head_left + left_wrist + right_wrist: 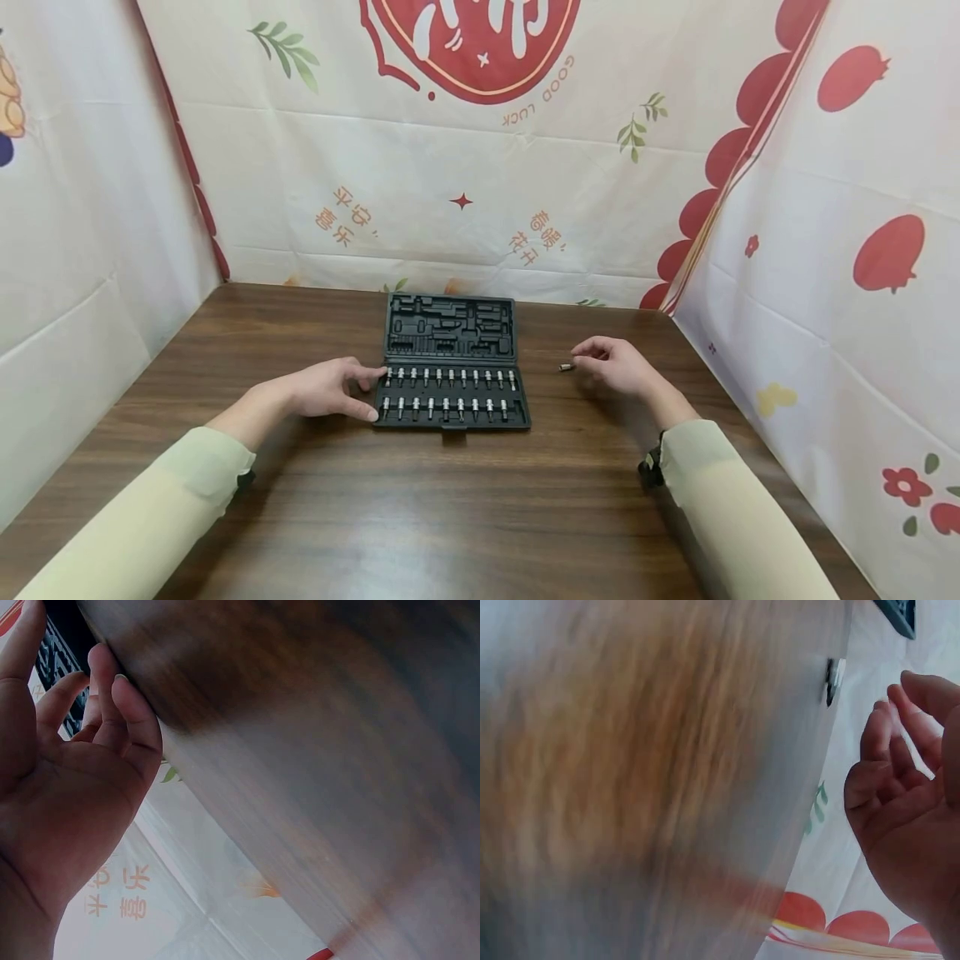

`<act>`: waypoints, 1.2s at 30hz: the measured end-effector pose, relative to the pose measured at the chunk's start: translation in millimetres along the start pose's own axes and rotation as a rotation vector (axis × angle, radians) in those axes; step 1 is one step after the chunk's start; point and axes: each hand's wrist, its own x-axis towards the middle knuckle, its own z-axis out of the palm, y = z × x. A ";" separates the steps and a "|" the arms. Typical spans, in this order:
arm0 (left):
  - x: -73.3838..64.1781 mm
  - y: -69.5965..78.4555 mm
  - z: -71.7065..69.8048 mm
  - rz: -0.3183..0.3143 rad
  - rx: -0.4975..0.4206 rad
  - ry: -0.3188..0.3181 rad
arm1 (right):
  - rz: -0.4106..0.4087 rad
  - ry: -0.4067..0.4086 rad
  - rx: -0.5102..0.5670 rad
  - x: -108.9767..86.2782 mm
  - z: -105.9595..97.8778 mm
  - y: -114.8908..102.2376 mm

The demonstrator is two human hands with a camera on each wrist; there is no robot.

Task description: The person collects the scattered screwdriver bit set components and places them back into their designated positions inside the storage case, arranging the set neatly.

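Note:
A black bit socket case [452,427] lies unfolded on the table, with two rows of silver bit sockets [450,377] in its near half. The lid half [450,327] at the back shows bare moulded recesses. At the case's left side is my left hand [330,389], thumb and index finger spread apart and touching the edge. Its other fingers bend loosely in the left wrist view. To the right of the case a single bit socket [566,367] lies on the wood. My right hand [611,365] hovers just beside it, and the right wrist view shows its loosely bent fingers [875,735] apart from the socket.
The brown wood-grain table [450,517] runs back to a printed cloth [420,158]. More cloth hangs at the left [82,200] and right [817,217] sides.

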 end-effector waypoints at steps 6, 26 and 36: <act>1.7 0.4 0.2 -0.010 0.018 0.010 | -0.017 -0.101 -0.046 4.7 -3.7 5.5; 2.1 -3.1 0.9 -0.002 0.000 0.014 | -0.007 -0.148 -0.150 25.3 6.9 4.8; 2.3 -2.8 0.5 0.006 -0.003 0.011 | 0.026 -0.195 -0.128 18.2 6.9 1.6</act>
